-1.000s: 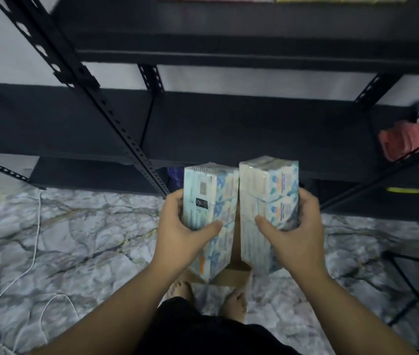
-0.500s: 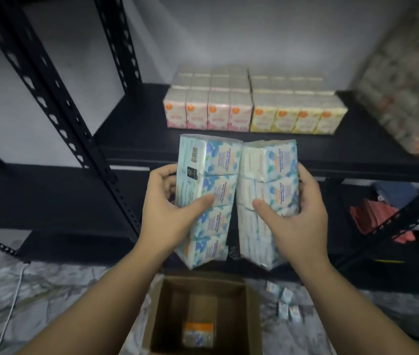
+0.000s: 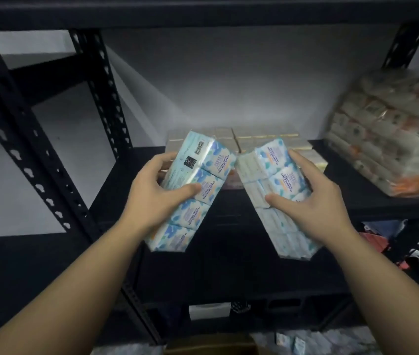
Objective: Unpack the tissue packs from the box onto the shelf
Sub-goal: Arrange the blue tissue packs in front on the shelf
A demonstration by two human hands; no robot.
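Observation:
My left hand (image 3: 157, 190) grips a long blue-and-white tissue pack (image 3: 190, 198), tilted with its top leaning right. A second blue-and-white tissue pack (image 3: 275, 198) sits in the grip of my right hand (image 3: 305, 201), its top leaning left. Both packs hang in front of the black shelf (image 3: 136, 180), and their top corners nearly touch. Behind them several tissue packs (image 3: 267, 139) stand in rows at the back of the shelf. Only the top edge of the cardboard box (image 3: 211, 344) shows, at the bottom of the view.
A large plastic-wrapped bundle of tissue packs (image 3: 387, 139) fills the shelf's right side. A perforated black upright (image 3: 31, 155) slants at the left, and another shelf board (image 3: 203, 8) lies overhead. Small loose tissue packs (image 3: 290, 342) lie on the floor beside the box.
Both hands have lifted the two packs from the box up to shelf height. The packs, side by side before, are now splayed apart at the bottom. The view has tilted up.

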